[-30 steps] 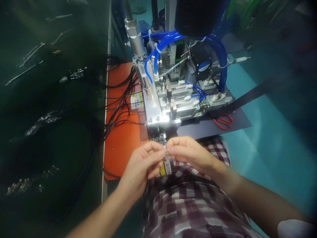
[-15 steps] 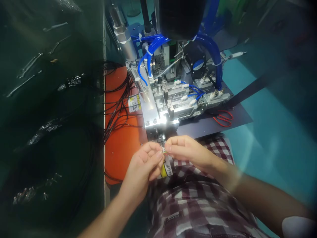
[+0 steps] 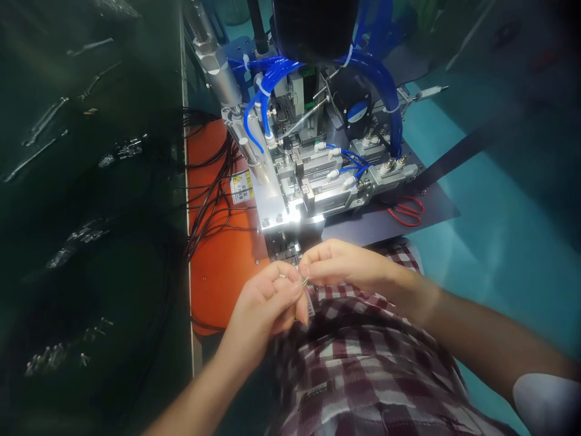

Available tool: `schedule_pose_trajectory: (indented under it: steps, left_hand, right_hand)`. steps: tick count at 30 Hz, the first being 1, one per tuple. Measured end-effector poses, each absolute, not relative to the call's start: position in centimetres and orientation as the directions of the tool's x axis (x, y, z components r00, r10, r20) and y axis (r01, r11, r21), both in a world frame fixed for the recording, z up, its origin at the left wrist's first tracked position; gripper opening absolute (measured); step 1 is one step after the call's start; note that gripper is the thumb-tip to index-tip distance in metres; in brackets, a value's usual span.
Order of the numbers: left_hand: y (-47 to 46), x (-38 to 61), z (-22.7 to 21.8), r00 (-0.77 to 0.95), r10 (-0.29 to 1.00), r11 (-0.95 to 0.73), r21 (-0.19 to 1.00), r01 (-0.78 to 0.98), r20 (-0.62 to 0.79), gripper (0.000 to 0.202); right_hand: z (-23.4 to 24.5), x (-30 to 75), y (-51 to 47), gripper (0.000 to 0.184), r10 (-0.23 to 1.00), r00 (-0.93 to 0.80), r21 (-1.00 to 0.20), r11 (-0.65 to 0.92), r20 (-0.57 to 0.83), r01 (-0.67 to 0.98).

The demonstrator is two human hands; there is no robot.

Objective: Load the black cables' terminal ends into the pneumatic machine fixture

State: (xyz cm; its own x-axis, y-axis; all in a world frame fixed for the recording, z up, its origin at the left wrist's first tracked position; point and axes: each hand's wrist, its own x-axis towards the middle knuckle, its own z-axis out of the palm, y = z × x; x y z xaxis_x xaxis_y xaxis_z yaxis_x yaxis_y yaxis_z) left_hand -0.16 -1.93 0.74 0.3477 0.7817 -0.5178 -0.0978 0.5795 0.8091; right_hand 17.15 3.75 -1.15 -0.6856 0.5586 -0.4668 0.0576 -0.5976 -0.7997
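My left hand (image 3: pixel 265 306) and my right hand (image 3: pixel 338 266) meet fingertip to fingertip just in front of a metal machine (image 3: pixel 308 175) with blue air hoses. Both hands are pinched on a tiny metal piece with a thin wire (image 3: pixel 303 280) between them. The piece is too small to name. My hands hover over my checked shirt (image 3: pixel 363 369), near the machine's bright front edge.
An orange plate (image 3: pixel 222 260) lies left of the machine, crossed by black cables (image 3: pixel 209 200). Red-handled scissors (image 3: pixel 406 212) rest on a dark mat at the right. The dark surface at left holds several small metal connectors (image 3: pixel 82 230). The tabletop at the right is teal.
The camera has shifted so the machine sits higher and further left. My hands stay pinched together and have moved slightly, with the left thumb now curled lower.
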Motion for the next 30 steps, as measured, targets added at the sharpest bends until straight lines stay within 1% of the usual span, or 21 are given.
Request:
schedule_pose_trajectory:
  steps: [2, 7, 9, 13, 17, 20, 22, 24, 27, 29, 30]
  left_hand:
    - [-2.0, -0.2, 0.7, 0.332, 0.781, 0.576, 0.816, -0.052, -0.53, 0.016]
    - [-2.1, 0.0, 0.6, 0.302, 0.78, 0.576, 0.818, -0.005, -0.548, 0.016]
    - [-2.0, 0.0, 0.5, 0.298, 0.779, 0.583, 0.812, -0.018, -0.552, 0.016]
    - [-1.9, -0.1, 0.4, 0.272, 0.795, 0.578, 0.813, -0.069, -0.542, 0.017]
    - [-1.9, -0.3, 0.3, 0.253, 0.82, 0.551, 0.828, -0.101, -0.514, 0.016]
    - [-1.9, -0.3, 0.3, 0.25, 0.834, 0.531, 0.838, -0.125, -0.492, 0.016]
    - [-2.0, -0.2, 0.3, 0.249, 0.838, 0.527, 0.839, -0.136, -0.486, 0.016]
    - [-1.9, -0.2, 0.4, 0.247, 0.838, 0.529, 0.837, -0.143, -0.487, 0.016]
    - [-1.9, -0.1, 0.4, 0.243, 0.838, 0.53, 0.835, -0.149, -0.489, 0.016]
    - [-1.9, -0.1, 0.4, 0.243, 0.84, 0.527, 0.836, -0.153, -0.485, 0.015]
    - [-1.9, -0.2, 0.4, 0.244, 0.842, 0.524, 0.837, -0.155, -0.482, 0.015]
  right_hand:
    - [-1.1, 17.2, 3.7, 0.018, 0.555, -0.686, -0.798, -0.599, -0.472, 0.065]
    - [-0.4, 17.3, 3.3, 0.013, 0.643, -0.637, -0.868, -0.49, -0.425, 0.083]
    - [-0.2, 17.3, 3.1, 0.012, 0.681, -0.601, -0.883, -0.46, -0.418, 0.093]
    - [0.1, 17.3, 2.8, 0.016, 0.785, -0.461, -0.906, -0.404, -0.413, 0.123]
    - [0.0, 17.0, 2.0, 0.015, 0.793, -0.45, -0.904, -0.418, -0.411, 0.091]
    - [-0.4, 16.6, 1.3, 0.012, 0.846, -0.401, -0.932, -0.359, -0.352, 0.06]
    - [-0.7, 16.4, 0.9, 0.011, 0.889, -0.355, -0.957, -0.269, -0.289, 0.103]
    - [-1.0, 16.3, 0.6, 0.008, 0.932, -0.316, -0.976, -0.13, -0.18, 0.173]
    - [-1.2, 16.4, 0.5, 0.004, 0.95, -0.297, -0.952, 0.176, 0.097, 0.252]
    - [-1.3, 16.5, 0.4, 0.006, 0.906, -0.318, -0.889, 0.37, 0.28, 0.27]
    - [-1.3, 16.5, 0.4, 0.006, 0.875, -0.335, -0.85, 0.447, 0.35, 0.279]
